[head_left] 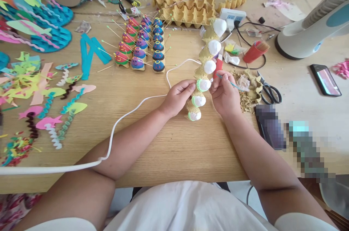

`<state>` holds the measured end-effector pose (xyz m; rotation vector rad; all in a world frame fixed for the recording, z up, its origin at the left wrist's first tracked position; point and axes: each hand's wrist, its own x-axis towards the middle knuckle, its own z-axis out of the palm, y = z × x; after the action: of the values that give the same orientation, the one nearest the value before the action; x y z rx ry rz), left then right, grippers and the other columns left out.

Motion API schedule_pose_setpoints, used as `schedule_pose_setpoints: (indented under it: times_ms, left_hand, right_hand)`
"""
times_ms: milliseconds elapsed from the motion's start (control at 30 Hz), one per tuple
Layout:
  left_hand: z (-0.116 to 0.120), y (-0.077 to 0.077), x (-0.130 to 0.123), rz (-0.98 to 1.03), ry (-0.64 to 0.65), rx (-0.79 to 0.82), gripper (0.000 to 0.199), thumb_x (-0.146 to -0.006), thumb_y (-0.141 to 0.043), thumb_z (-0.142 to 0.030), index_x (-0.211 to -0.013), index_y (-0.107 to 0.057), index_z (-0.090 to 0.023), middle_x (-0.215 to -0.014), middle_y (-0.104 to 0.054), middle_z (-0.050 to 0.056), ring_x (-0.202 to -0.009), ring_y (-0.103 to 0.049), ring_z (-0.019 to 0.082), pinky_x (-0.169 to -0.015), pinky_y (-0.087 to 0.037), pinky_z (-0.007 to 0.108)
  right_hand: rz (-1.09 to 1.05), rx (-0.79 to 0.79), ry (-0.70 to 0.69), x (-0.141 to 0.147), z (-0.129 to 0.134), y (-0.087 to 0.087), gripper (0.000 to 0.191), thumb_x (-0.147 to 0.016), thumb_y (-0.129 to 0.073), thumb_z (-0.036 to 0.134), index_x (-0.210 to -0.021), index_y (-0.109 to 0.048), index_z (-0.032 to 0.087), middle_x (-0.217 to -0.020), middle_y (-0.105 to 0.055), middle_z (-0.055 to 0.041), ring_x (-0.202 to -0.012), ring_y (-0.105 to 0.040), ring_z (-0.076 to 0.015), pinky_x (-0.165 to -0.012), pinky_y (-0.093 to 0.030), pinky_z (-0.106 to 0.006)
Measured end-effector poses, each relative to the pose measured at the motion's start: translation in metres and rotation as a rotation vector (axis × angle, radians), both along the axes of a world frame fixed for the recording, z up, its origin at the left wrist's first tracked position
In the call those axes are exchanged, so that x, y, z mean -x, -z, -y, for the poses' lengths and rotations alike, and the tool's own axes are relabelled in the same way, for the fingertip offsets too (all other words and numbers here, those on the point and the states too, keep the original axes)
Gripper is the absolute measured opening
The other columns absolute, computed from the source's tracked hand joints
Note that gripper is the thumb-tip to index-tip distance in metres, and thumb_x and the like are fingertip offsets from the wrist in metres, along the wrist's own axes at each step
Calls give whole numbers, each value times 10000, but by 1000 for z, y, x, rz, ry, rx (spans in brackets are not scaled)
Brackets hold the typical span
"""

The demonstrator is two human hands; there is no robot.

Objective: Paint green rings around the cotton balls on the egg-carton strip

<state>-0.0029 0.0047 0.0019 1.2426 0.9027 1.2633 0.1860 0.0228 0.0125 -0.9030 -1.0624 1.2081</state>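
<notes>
A strip of egg-carton cups [203, 67] runs away from me over the table, its rounded tops covered in white. Green rims circle several of the nearer cups. My left hand [177, 97] pinches the side of the strip beside a green-rimmed cup. On the other side, my right hand [225, 94] is closed on a thin blue stick [235, 85], whose tip lies close to the white tops; I cannot tell whether it touches. A red-and-white tube-like item [219, 64] lies just beyond the right fingers.
Painted carton strips with pins [140, 44] stand ahead left, before bare egg cartons [188, 4]. Paper cut-outs [51, 107] spread over the left side. Rightward are scissors [269, 89], a phone [325, 79], a red cup [253, 52] and a lamp base [293, 40]. A white cable [116, 124] crosses my left arm.
</notes>
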Motion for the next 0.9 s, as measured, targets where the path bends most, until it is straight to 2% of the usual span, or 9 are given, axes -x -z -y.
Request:
schedule_pose_setpoints:
  times_ms: [133, 267, 400, 500, 600, 733, 800, 900]
  left_hand:
    - [-3, 4, -3, 184, 31, 102, 475, -873, -816, -683, -1067, -784, -250, -871, -711, -4, -746, -589, 128, -649, -468, 248]
    - [-3, -1, -5, 253, 72, 138, 524, -853, -814, -722, -1067, -754, -247, -970, -777, 29, -924, -715, 184, -750, -550, 288]
    - [-3, -5, -7, 271, 75, 154, 510, -897, -774, -717, -1084, -736, -244, -1011, -813, 53, -1035, -766, 234, -811, -599, 343]
    - [-3, -8, -7, 355, 98, 201, 432, -906, -816, -635, -1082, -748, -247, -1046, -832, 55, -1072, -778, 247, -827, -613, 352]
    - [-2, -12, -7, 494, 116, 315, 297, -929, -844, -495, -1075, -768, -248, -1070, -844, 39, -1084, -788, 240, -844, -616, 334]
    - [0, -15, -8, 646, 106, 486, 135, -1006, -772, -350, -1092, -788, -247, -1075, -849, 17, -1037, -796, 207, -857, -596, 305]
    - [1, -17, -7, 658, 122, 500, 111, -1041, -714, -294, -1084, -797, -232, -1071, -850, 20, -985, -790, 187, -839, -582, 292]
    - [0, -18, -5, 653, 168, 505, 179, -1079, -630, -252, -1059, -801, -203, -1036, -844, 35, -903, -769, 170, -800, -568, 281]
  right_hand:
    - [-24, 55, 16, 6, 4, 1, 396, -875, -794, 674, -942, -686, 299, -785, -621, 22, -691, -573, -134, -588, -449, -285]
    - [-68, 128, -105, 10, 9, 2, 424, -824, -848, 671, -976, -723, 295, -850, -668, 13, -762, -624, -142, -613, -483, -279]
    - [-119, 177, -166, 12, 11, 2, 474, -751, -909, 666, -998, -750, 294, -877, -700, 8, -784, -632, -150, -621, -509, -282]
    - [-122, 167, -197, 14, 14, 2, 470, -733, -939, 631, -1009, -754, 299, -872, -710, 20, -795, -649, -151, -667, -555, -291]
    - [-114, 168, -219, 14, 17, 1, 455, -721, -970, 556, -1036, -754, 308, -921, -754, 23, -837, -691, -162, -739, -603, -315]
    - [-104, 169, -230, 14, 19, 0, 395, -747, -965, 500, -1026, -756, 313, -970, -794, 18, -936, -745, -192, -851, -641, -367]
    - [-109, 152, -225, 14, 19, 0, 370, -759, -961, 488, -1018, -759, 320, -966, -800, 27, -964, -760, -196, -896, -649, -386]
    - [-105, 135, -219, 14, 18, 0, 372, -765, -957, 496, -1031, -758, 329, -987, -814, 27, -1025, -776, -211, -945, -657, -415]
